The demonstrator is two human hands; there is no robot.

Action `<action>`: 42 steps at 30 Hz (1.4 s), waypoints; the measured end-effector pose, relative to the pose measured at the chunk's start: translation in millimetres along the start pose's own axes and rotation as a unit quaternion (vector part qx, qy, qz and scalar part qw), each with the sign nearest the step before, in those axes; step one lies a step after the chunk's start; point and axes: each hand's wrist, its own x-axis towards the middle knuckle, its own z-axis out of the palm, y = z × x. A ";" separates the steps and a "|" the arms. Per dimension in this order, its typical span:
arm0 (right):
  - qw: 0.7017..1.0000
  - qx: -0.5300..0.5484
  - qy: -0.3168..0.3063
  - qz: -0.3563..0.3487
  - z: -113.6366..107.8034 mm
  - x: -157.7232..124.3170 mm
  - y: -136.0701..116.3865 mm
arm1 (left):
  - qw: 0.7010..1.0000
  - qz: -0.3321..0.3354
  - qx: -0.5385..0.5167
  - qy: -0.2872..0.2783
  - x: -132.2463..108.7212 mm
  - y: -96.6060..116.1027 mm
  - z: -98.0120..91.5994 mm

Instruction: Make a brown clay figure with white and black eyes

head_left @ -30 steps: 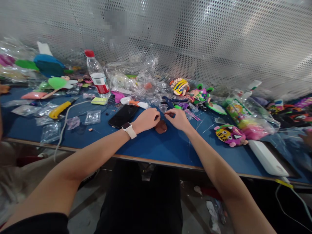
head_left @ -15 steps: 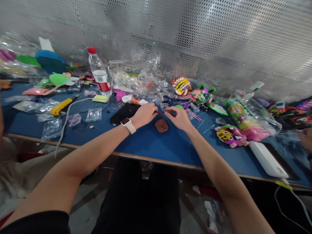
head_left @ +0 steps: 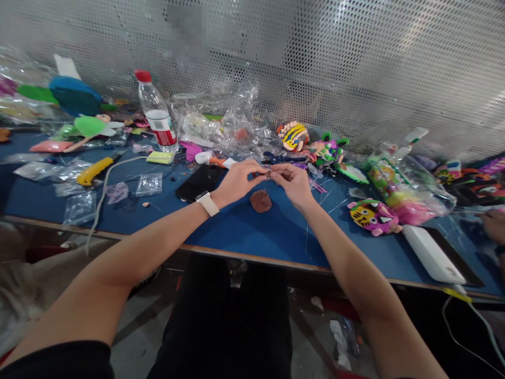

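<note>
My left hand (head_left: 238,181), with a white watch on its wrist, and my right hand (head_left: 294,182) meet fingertip to fingertip just above the blue table (head_left: 252,231). Both pinch a tiny piece between them, too small to name. A flat brown clay lump (head_left: 261,201) lies on the table right below the hands. A black phone (head_left: 200,181) lies just left of my left hand.
A water bottle (head_left: 155,116) with a red cap stands at the back left, with a yellow cutter (head_left: 94,170) and small plastic bags nearby. Crumpled plastic wrap and coloured clay figures (head_left: 373,216) fill the back and right. A white box (head_left: 433,255) lies at the right edge.
Both hands rose off the table and came together above the brown lump, fingertips now pinching a small piece between them.
</note>
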 end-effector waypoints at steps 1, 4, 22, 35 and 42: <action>1.000 0.003 0.001 0.002 0.1 -0.2 -0.8 | 1.000 -0.003 -0.010 0.005 0.1 -0.5 -0.1; 1.000 0.012 -0.011 0.004 1.0 -1.0 -4.3 | 1.000 0.004 -0.020 0.007 -0.4 -1.5 -0.5; 0.997 -0.059 -0.038 -0.034 7.7 -4.8 -10.4 | 0.996 -0.010 0.073 -0.049 -4.0 -6.0 7.2; 0.991 -0.099 -0.089 -0.032 10.0 -7.9 -15.4 | 0.990 0.097 0.096 -0.036 -6.1 -11.4 4.9; 0.991 -0.113 -0.035 -0.054 -1.4 3.0 -10.2 | 0.990 0.069 0.124 -0.021 -1.1 -5.9 3.3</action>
